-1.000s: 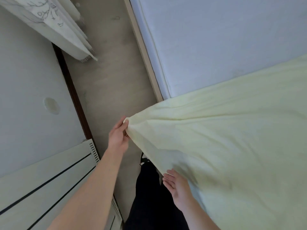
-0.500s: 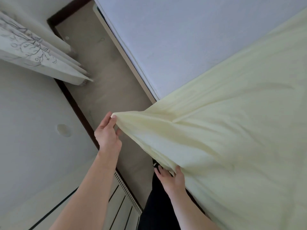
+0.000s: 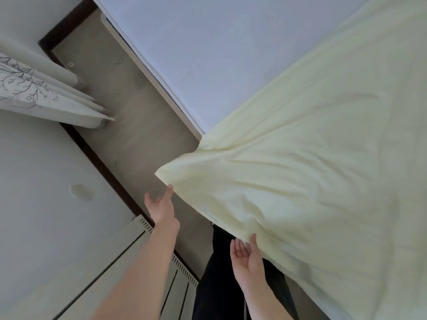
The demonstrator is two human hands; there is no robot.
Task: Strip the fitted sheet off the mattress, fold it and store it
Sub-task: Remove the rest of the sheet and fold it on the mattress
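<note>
Pale yellow cloth fills the frame from 1 o'clock round to 5 o'clock: the sheet lies pulled back over the mattress, whose bare white top shows from 11 to 1 o'clock. One corner of the sheet juts out past the mattress edge toward 9 o'clock, hanging over the floor.

I see my left hand just below frame centre, at about 7 o'clock of that loose corner. Its fingers are spread apart and open; one fingertip touches the sheet's lower edge, nothing is pinched. My right hand sits at 6 o'clock, palm up, fingers loosely apart. Its fingertips meet the underside of the sheet's hem; I cannot tell whether any cloth is gripped there, though the hand looks open.

Dark trousers show between my forearms at 6 o'clock. A curtain with a branch print hangs at 9 to 10 o'clock, near a white wall. A slotted white panel lies at 7 o'clock.
</note>
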